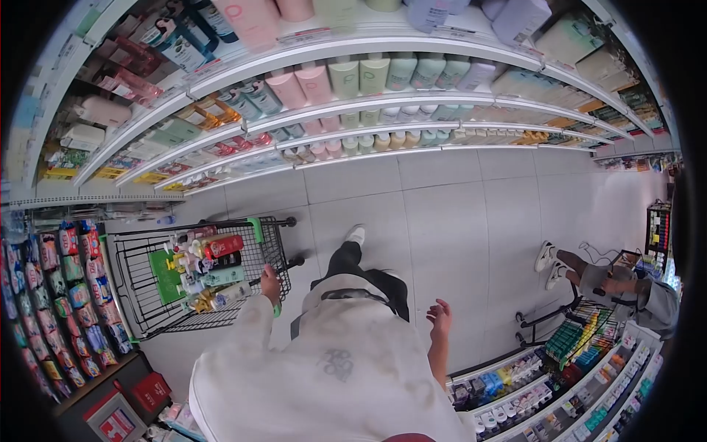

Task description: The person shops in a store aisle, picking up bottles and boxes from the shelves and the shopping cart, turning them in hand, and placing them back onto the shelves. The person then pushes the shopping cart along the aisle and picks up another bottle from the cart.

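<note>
My left hand point(270, 285) is closed around the handle of a black wire shopping cart point(143, 250) with green handle ends. Inside the cart lie several pump bottles, among them a red bottle point(223, 246) and a pale green bottle point(221, 276). A green panel point(163, 275) shows at the cart's far side. Away from my body on the right, my right hand point(440, 314) hangs with its fingers loosely apart and nothing in it.
Shelves of bottles point(357, 77) curve along the far side. Hanging bagged goods point(62, 287) stand beyond the cart. Grey floor tiles point(442, 214) lie between the shelves. At the right, another person point(600, 283) stands by a loaded cart point(582, 335). Low shelves point(508, 379) are behind my right side.
</note>
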Motion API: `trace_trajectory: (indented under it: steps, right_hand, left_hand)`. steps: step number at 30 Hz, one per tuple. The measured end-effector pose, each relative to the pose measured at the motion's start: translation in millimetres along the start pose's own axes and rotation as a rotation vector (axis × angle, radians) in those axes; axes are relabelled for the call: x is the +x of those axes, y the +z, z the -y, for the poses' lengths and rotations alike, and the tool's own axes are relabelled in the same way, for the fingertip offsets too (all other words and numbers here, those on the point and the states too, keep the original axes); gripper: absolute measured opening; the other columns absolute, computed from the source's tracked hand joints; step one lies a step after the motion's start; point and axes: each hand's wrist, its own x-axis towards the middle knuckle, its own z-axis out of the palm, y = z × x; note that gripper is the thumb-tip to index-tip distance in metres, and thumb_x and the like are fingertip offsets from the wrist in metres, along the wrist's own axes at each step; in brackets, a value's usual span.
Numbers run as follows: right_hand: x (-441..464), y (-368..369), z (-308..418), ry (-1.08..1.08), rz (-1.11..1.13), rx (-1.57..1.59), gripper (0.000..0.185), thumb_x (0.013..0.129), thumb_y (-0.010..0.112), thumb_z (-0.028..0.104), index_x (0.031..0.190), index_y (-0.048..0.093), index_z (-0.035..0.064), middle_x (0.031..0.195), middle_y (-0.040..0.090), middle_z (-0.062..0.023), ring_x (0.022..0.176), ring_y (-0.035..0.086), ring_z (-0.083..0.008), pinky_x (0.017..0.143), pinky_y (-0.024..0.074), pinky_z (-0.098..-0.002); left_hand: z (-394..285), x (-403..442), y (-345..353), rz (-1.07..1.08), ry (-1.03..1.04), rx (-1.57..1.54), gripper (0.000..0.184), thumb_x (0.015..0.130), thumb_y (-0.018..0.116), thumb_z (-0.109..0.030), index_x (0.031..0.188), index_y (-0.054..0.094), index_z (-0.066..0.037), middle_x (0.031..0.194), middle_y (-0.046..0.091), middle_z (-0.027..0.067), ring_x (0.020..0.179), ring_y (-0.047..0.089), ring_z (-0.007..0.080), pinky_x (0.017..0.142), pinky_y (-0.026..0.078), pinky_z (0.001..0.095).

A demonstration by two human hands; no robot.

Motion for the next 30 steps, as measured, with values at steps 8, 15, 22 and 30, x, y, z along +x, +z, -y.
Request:
trace_trajectory:
  steps: [8,15,22,30]
  right_hand:
    - [9,-109,-66,0.098,0.053,-0.223,0.027,0.088,0.052,0.018,0.112,0.058,0.0092,0.083,0.061,-0.0078,0.076,0.060,-0.0175,0.065,0.0496,-0.0312]
    - [1,-211,-26,0.262,-0.243,-0.047,0.025,0.087,0.050,0.017,0.109,0.057,0.0076,0.075,0.057,-0.0037,0.066,0.055,-0.0142,0.063,0.0487,-0.0325]
    - [53,-270,-23,0.171,-0.196,0.125,0.023,0.086,0.048,0.008,0.108,0.055,0.0075,0.067,0.049,0.0001,0.054,0.047,-0.0092,0.051,0.0459,-0.0268]
    - [92,-286,-58,0.102,-0.135,-0.022,0.020,0.083,0.055,0.008,0.101,0.064,0.0043,0.063,0.053,0.0026,0.054,0.048,-0.0055,0.050,0.0405,-0.0218]
  left_hand:
    - [-6,-16,79,-0.038,0.019,0.143,0.069,0.092,0.030,-0.062,0.089,0.058,0.000,0.064,0.060,0.0078,0.055,0.059,0.0174,0.051,0.045,0.0296]
    - [-40,-65,150,-0.073,-0.030,0.110,0.071,0.090,0.030,-0.066,0.087,0.059,0.000,0.063,0.059,0.0079,0.053,0.058,0.0178,0.047,0.044,0.0307]
    - [-72,-118,224,-0.084,-0.061,0.099,0.073,0.090,0.030,-0.066,0.091,0.059,0.001,0.062,0.057,0.0080,0.051,0.056,0.0179,0.046,0.043,0.0297]
    - [-83,-140,308,-0.148,-0.080,0.243,0.082,0.089,0.025,-0.068,0.093,0.067,0.002,0.068,0.065,0.0121,0.059,0.063,0.0238,0.052,0.048,0.0342]
